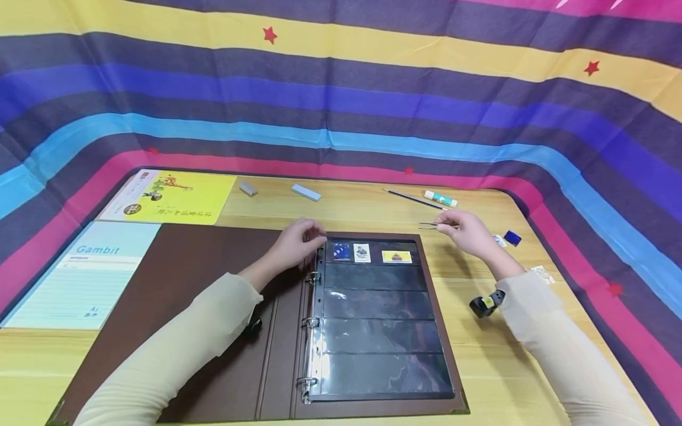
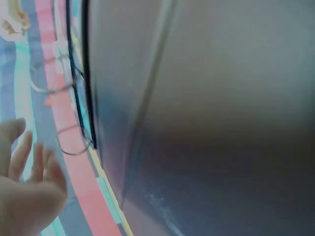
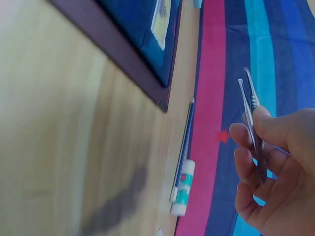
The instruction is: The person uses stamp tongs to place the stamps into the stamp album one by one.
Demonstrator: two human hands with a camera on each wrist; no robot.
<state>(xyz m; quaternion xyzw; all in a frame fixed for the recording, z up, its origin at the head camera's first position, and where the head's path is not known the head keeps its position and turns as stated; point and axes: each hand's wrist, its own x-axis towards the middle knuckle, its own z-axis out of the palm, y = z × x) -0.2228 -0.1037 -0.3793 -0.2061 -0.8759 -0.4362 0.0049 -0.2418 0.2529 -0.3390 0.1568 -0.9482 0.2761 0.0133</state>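
Pinching tweezers (image 3: 255,137) in right hand (image 1: 467,234) | with left hand (image 1: 293,245) relaxed, empty, by album (image 1: 202,260) | best grip stamps (image 1: 362,253) gently

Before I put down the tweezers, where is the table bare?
Bare wood lies beyond the album, between the blue-grey block and the pencil; more lies between the album's right edge and the right sleeve. Crowded: far left, by yellow book and notebook.

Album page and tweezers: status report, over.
Right hand holding tweezers, tips empty. Left hand by top-left corner of album page, contact unclear. Three stamps at its top; nothing lying across the rest.
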